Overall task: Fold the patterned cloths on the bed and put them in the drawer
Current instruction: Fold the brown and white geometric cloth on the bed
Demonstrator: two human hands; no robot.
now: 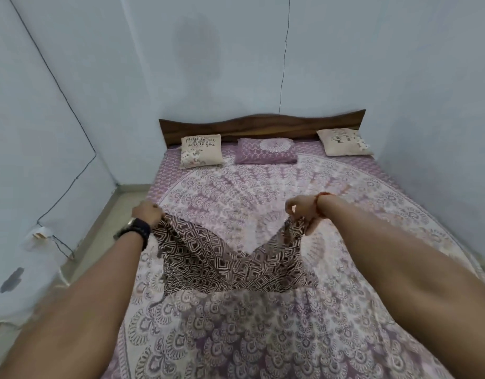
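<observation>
While hands [147,213] grip corners, cloth [225,258] sags.

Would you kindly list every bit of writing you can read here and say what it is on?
"next to you": last line on the left cream cushion; the lines above it are too blurred to read.
Right cream cushion: script runs sideways, too blurred to read.
No legible text elsewhere.

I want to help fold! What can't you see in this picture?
- Drawer: outside the head view, not shown.
- Other cloths: only one cloth shows.
- Left hand fingertips: hidden behind the hand itself.
- Cloth's near edge: lies flat, layers unclear.
- Pillow writing: too small to read fully.
- Right hand pinch: blurred.
</observation>
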